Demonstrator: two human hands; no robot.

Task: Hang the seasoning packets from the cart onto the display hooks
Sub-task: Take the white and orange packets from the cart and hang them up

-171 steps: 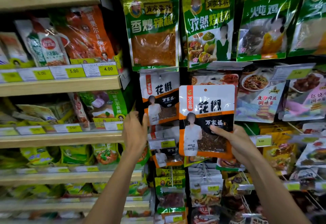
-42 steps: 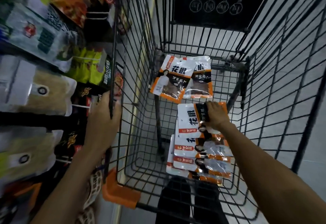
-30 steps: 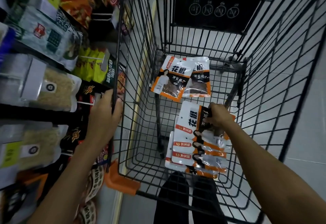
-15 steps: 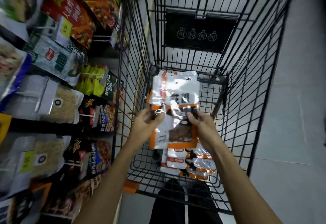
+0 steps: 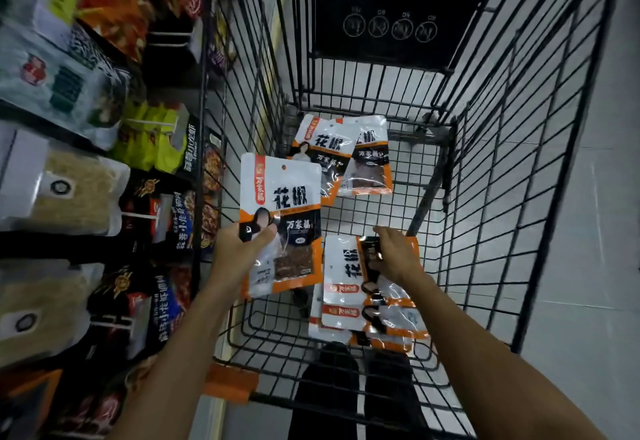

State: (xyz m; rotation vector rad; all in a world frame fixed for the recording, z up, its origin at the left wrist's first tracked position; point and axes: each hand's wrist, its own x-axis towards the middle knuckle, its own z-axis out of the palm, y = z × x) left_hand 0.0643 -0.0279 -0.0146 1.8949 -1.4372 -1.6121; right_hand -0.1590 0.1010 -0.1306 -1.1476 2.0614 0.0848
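Observation:
I look down into a black wire cart [image 5: 485,197]. My left hand [image 5: 239,252] grips a white and orange seasoning packet [image 5: 282,204] upright over the cart's left side, thumb across its front. My right hand [image 5: 391,256] rests with curled fingers on the top packet of a pile [image 5: 349,297] on the cart floor near me; whether it grips that packet I cannot tell. Two more packets [image 5: 346,155] lie at the far end of the cart floor.
Display hooks with hanging bags [image 5: 69,197] of noodles and snacks run along the left, close against the cart's side. Grey tiled floor [image 5: 581,232] lies to the right. An orange corner bumper [image 5: 230,382] marks the cart's near left corner.
Half a second ago both hands held one packet over the cart. Now the left hand alone holds it, moved left, and the right hand has dropped back onto the pile.

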